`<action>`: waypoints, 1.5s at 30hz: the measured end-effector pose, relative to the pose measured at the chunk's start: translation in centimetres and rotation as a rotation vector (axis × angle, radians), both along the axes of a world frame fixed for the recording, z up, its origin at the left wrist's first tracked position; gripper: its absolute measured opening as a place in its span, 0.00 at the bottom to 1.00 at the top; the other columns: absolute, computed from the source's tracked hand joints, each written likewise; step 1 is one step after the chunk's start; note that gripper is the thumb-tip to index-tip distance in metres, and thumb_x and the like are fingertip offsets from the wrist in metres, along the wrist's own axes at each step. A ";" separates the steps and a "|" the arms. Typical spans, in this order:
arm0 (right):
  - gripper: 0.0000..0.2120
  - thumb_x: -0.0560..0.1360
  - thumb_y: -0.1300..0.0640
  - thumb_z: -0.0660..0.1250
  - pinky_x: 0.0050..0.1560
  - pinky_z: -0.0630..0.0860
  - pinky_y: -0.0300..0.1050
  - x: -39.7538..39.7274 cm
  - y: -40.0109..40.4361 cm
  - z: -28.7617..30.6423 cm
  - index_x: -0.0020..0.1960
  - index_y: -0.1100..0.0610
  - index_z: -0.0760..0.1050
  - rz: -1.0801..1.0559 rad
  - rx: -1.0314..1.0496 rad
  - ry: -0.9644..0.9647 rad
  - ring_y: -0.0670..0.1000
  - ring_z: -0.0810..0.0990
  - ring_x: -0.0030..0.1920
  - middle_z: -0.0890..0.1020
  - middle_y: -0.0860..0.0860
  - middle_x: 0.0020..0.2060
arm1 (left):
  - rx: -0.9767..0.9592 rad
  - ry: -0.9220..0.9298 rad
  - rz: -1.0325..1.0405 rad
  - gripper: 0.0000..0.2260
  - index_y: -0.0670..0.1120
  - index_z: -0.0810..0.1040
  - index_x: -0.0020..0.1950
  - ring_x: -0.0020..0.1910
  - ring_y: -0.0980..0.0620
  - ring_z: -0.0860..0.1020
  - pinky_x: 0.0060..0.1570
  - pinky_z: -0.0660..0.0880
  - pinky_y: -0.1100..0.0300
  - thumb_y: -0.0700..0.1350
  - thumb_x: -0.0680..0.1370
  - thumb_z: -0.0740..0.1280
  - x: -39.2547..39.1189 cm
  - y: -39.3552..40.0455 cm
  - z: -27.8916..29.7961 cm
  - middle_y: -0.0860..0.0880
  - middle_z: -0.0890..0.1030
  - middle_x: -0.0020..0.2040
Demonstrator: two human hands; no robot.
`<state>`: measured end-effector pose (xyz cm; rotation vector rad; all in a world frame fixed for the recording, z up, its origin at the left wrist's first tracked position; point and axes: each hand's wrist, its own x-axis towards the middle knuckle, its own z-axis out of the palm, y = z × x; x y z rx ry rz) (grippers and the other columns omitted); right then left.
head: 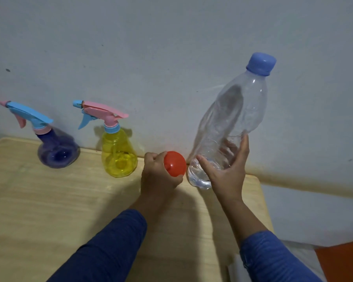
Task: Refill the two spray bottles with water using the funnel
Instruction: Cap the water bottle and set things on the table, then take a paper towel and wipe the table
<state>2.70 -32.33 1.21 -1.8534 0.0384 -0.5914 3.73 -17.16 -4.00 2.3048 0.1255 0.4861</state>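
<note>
Two spray bottles stand upright at the back of the wooden table (pixel 49 200), each with its trigger head on. The purple bottle (pixel 57 148) has a blue head; the yellow bottle (pixel 118 153) to its right has a pink head. My left hand (pixel 158 176) is closed around a red funnel (pixel 175 163), just right of the yellow bottle. My right hand (pixel 226 171) grips the lower part of a clear plastic water bottle (pixel 230 123), which has a blue cap on and leans to the right. A little water sits in its base.
A grey wall rises directly behind the table. The table's right edge lies just beyond my right wrist. An orange surface (pixel 342 261) and a white object (pixel 237 267) show at the bottom right.
</note>
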 end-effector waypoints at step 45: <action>0.12 0.77 0.53 0.60 0.44 0.68 0.44 -16.6 -2.4 7.6 0.53 0.61 0.71 -0.036 -0.892 1.065 0.54 0.70 0.46 0.76 0.58 0.52 | 0.577 0.589 -0.314 0.13 0.41 0.73 0.60 0.56 0.44 0.75 0.43 0.70 0.57 0.46 0.78 0.62 -12.5 0.1 11.9 0.43 0.74 0.59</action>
